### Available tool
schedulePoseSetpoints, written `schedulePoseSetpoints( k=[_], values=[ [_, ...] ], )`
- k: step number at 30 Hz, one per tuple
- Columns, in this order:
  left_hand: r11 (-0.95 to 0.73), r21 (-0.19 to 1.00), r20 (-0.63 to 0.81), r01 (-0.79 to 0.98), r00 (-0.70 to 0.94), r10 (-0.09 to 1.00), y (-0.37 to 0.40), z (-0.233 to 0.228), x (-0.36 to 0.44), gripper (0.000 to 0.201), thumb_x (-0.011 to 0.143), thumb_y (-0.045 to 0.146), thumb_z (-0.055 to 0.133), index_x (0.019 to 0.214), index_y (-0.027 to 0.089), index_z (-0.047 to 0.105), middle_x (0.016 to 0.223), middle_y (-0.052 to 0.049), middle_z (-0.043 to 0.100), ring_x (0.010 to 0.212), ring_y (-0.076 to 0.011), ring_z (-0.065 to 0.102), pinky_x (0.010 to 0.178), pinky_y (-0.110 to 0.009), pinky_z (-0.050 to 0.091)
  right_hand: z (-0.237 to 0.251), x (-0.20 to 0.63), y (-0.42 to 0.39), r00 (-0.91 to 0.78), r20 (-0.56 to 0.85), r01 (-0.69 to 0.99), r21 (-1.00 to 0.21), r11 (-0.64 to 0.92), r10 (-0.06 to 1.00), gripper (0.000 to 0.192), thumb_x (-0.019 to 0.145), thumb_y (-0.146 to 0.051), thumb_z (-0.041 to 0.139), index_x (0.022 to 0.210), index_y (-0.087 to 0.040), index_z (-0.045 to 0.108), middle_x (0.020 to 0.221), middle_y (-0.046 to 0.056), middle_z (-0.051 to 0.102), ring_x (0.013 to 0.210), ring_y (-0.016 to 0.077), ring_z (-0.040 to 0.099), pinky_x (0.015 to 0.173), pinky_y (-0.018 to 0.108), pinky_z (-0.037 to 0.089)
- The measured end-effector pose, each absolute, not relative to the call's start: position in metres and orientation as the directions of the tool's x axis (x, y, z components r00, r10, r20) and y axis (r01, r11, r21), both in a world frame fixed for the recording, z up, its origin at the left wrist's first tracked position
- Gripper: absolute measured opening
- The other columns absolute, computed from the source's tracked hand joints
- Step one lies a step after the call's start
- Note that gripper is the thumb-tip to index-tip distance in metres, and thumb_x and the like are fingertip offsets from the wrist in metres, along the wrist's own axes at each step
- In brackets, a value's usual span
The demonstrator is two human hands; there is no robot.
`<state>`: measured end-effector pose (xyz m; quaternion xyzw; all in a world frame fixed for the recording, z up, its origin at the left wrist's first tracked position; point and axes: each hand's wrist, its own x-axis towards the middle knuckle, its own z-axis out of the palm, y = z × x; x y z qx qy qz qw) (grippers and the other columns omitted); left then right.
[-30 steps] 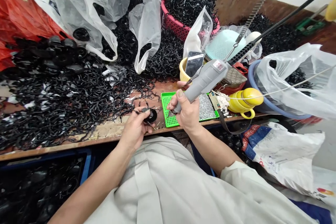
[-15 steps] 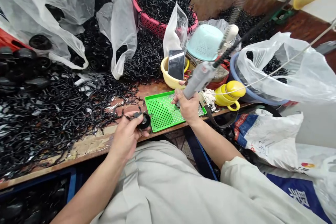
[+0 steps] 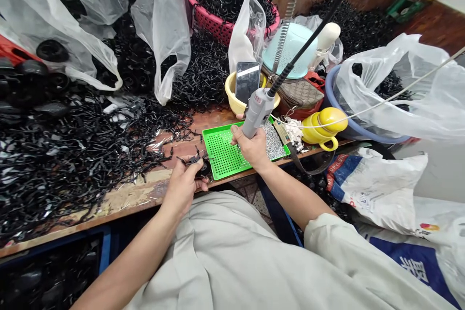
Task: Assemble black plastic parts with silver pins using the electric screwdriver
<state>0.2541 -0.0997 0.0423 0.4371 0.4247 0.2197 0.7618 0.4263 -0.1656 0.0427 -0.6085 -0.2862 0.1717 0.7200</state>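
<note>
My left hand (image 3: 184,185) grips a small round black plastic part (image 3: 200,165) with thin black clips on it, at the front edge of the wooden bench (image 3: 138,193). My right hand (image 3: 251,147) is wrapped around a grey electric screwdriver (image 3: 257,108), held nearly upright with its tip hidden behind my fingers over the green perforated tray (image 3: 225,153). A mass of tiny silver screws (image 3: 271,139) lies on the tray's right half. The driver's black cord (image 3: 312,34) rises to the upper right.
Heaps of black plastic clips (image 3: 72,150) cover the bench's left side under clear plastic bags (image 3: 98,19). A pink basket (image 3: 218,29) of clips, a yellow bowl (image 3: 232,99) holding a phone (image 3: 247,81), a yellow mug (image 3: 323,123) and a blue basin (image 3: 337,106) crowd the back and right.
My right hand swung the screwdriver from a leaning pose to nearly upright and shifted it over the tray's middle. My left hand kept the black part, drawing it slightly toward the bench edge.
</note>
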Motion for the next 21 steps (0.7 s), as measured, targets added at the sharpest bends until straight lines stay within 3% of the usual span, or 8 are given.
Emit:
schedulePoseSetpoints(
  k=[6, 14, 21],
  values=[
    [0.536, 0.844, -0.437, -0.022, 0.552, 0.71, -0.101, 0.039, 0.253, 0.032, 0.069, 0.029, 0.069, 0.09, 0.021, 0.046, 0.076, 0.004, 0.055, 0.047, -0.0099, 0.056, 0.036, -0.021, 0.044, 0.067, 0.406, -0.168, 0.789, 0.33, 0.123, -0.911, 0.394, 0.517, 0.038, 0.078, -0.043, 0.069, 0.108, -0.02, 0.061, 0.059, -0.006, 0.057, 0.048, 0.0093, 0.056, 0.049, 0.024, 0.05],
    [0.492, 0.867, -0.371, -0.082, 0.555, 0.745, -0.104, 0.031, 0.25, 0.036, 0.069, 0.029, 0.07, 0.096, 0.022, 0.048, 0.082, 0.003, 0.057, 0.05, -0.0096, 0.055, 0.035, -0.021, 0.045, 0.087, 0.357, -0.151, 0.697, 0.226, -0.109, -0.905, 0.411, 0.681, 0.043, 0.078, -0.052, 0.067, 0.107, -0.021, 0.059, 0.057, -0.007, 0.052, 0.045, 0.0076, 0.052, 0.046, 0.021, 0.049],
    [0.465, 0.882, -0.342, -0.084, 0.565, 0.751, -0.107, 0.034, 0.249, 0.033, 0.07, 0.03, 0.069, 0.095, 0.022, 0.047, 0.079, 0.005, 0.053, 0.045, -0.0064, 0.048, 0.034, -0.02, 0.041, 0.075, 0.351, -0.143, 0.657, 0.199, -0.126, -0.922, 0.366, 0.727, 0.035, 0.079, -0.047, 0.068, 0.1, -0.022, 0.054, 0.057, -0.008, 0.053, 0.046, 0.0081, 0.053, 0.045, 0.02, 0.047]
  ],
)
